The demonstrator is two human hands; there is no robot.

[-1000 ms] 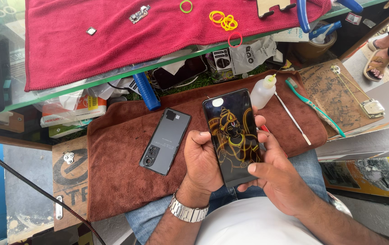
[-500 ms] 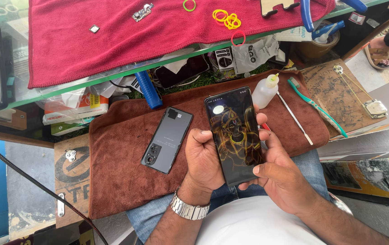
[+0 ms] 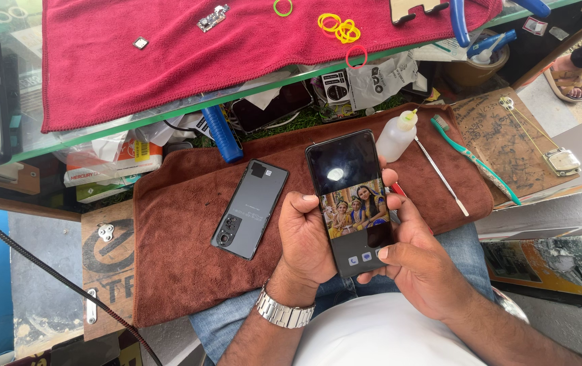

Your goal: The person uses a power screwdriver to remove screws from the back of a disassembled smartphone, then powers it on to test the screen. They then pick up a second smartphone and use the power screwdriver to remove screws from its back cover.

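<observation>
We hold the lit smartphone (image 3: pixel 353 200) screen-up over the brown towel (image 3: pixel 182 251), long axis running away from us, top tilted slightly left; left hand (image 3: pixel 310 238) and right hand (image 3: pixel 418 261) fingers curl closed around its edges

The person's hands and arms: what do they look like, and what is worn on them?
Both forearms are bare, with no sleeves or gloves visible. The left hand has a silver metal-link watch band around its wrist. The right hand shows no ring. Fingernails are short and unpainted.
</observation>
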